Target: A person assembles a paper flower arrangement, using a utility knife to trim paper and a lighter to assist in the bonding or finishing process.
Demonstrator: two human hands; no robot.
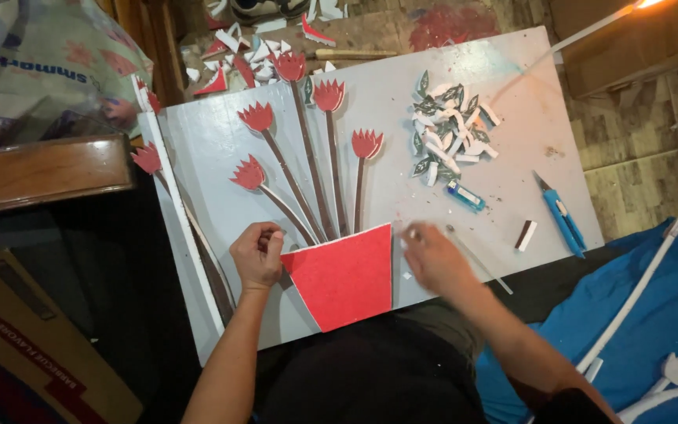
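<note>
Left grip (256,255): fingers curled together at the red pot cutout's (344,275) upper left corner, whether pinching anything cannot be told. Right grip (433,257): fingers bent, resting on the white board (402,126) beside the pot's right edge. Pot lies at the board's near edge. Brown stems (313,169) rise from it to red flower heads (327,94). Leaf pieces (449,126) heaped toward the far right; blue cutter (563,216) at the right edge.

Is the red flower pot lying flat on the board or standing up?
Lying flat. The red pot shape rests face-up on the white board, with the left hand and right hand at its two top corners.
</note>
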